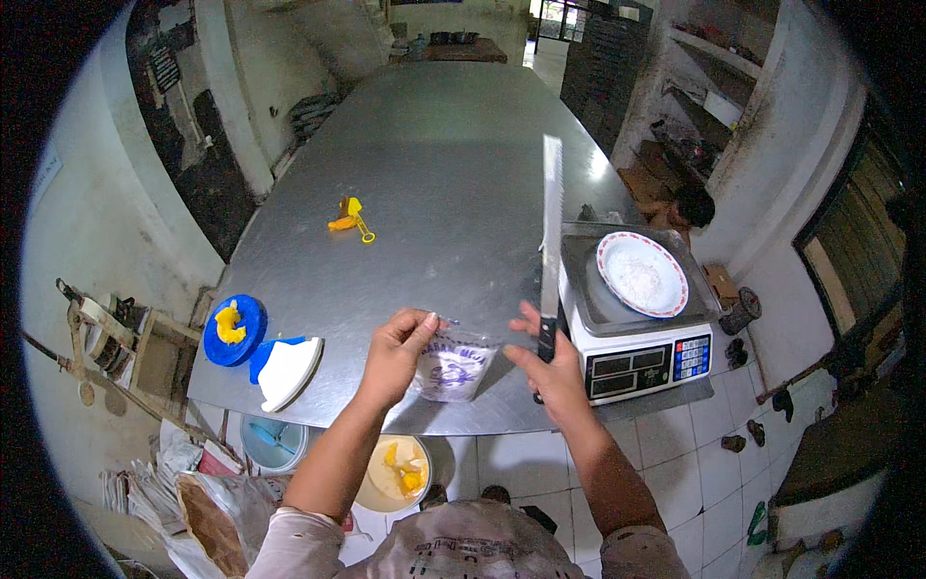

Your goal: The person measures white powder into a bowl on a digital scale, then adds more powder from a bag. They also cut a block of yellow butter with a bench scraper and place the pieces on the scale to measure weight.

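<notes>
My left hand [396,354] pinches the upper left corner of a small clear plastic bag [452,373] of pale contents, printed in purple, upright near the steel table's front edge. My right hand [553,362] is just right of the bag, around the black handle of a long serrated knife [551,224], whose blade points away from me. Its thumb and a finger stretch towards the bag; contact is unclear. Right of the knife, a white digital scale [644,369] carries a metal tray and a red-rimmed bowl [642,275] with white powder in it.
On the steel table [448,166] lie a yellow plastic scoop [354,210], a blue lid [239,347] with a yellow lump and a white-and-blue scraper [293,373]. Below the front edge stand a bucket with yellow material [398,470] and another container [273,440]. A person [691,210] is beyond the scale.
</notes>
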A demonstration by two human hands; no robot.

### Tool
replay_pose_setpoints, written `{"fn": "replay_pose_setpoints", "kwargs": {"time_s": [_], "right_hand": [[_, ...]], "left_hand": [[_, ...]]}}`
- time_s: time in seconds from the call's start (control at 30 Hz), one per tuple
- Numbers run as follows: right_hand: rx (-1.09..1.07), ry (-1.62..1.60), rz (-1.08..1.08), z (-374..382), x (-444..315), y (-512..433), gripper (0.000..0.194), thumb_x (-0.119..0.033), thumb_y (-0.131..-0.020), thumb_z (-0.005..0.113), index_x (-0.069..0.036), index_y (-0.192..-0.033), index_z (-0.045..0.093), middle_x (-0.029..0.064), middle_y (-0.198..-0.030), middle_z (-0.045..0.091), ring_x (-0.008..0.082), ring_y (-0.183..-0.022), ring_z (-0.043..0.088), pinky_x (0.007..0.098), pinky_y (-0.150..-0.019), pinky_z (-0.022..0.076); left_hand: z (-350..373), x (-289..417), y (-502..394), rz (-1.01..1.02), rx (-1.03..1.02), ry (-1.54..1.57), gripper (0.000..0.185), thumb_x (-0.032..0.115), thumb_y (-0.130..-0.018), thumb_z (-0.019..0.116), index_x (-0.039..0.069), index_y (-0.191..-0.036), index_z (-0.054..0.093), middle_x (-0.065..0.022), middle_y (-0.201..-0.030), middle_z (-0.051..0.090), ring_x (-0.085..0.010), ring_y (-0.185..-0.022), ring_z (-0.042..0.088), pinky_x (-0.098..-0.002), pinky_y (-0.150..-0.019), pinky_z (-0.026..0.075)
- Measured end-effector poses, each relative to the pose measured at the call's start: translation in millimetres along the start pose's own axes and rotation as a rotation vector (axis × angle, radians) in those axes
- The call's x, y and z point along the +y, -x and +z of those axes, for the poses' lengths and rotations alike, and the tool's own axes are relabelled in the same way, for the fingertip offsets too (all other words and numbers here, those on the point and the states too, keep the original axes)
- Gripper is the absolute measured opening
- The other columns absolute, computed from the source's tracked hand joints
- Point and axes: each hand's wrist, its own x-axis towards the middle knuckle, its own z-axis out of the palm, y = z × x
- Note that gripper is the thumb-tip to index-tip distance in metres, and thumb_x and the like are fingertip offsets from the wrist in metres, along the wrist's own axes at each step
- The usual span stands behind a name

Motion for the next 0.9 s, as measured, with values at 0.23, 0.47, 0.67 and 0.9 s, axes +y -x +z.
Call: {"fn": "replay_pose_setpoints", "kwargs": {"time_s": [0.23,0.47,0.67,0.9], "right_hand": [[-0.095,0.113,-0.081,23,1,-12,0.013,-0.015,-0.083,0.071,-0.005,-0.090,0.067,-0.0026,-0.067,0.059,0.0029,-0.050,0.045,0.0192,-0.044,0.0351],[-0.219,0.077,0.085,14,17,-9,0.020,-0.018,-0.082,0.072,-0.006,-0.096,0.068,-0.0035,-0.070,0.057,0.0059,-0.057,0.049,0.0217,-0.049,0.0403],[-0.278,0.075,-0.007,16,23,-11,0.032,-0.010,-0.077,0.075,-0.002,-0.106,0.066,0.0006,-0.086,0.062,0.0061,-0.075,0.054,0.0212,-0.067,0.0427],[-0.247,0.205,-0.054,21,41,-19,0.027,-0.015,-0.079,0.074,-0.003,-0.102,0.068,0.0011,-0.084,0.063,0.0113,-0.077,0.058,0.0267,-0.072,0.0448]], "left_hand": [[-9,5,19,0.066,0.026,0.085,0.021,0.020,-0.095,0.054,0.004,-0.088,0.066,-0.0037,-0.092,0.061,-0.0118,-0.084,0.054,-0.0256,-0.073,0.042],[-30,-19,23,-0.003,-0.180,0.175,0.037,0.017,-0.086,0.066,0.007,-0.120,0.057,-0.0076,-0.124,0.058,-0.0209,-0.115,0.052,-0.0352,-0.100,0.040],[-13,-35,13,-0.181,-0.289,0.264,0.043,0.015,-0.083,0.069,0.006,-0.123,0.056,-0.0059,-0.115,0.060,-0.0174,-0.104,0.057,-0.0327,-0.091,0.045],[-9,-52,11,-0.283,-0.281,0.512,0.036,0.031,-0.092,0.059,0.003,-0.113,0.060,-0.0069,-0.102,0.065,-0.0175,-0.095,0.060,-0.0326,-0.088,0.046]]}}
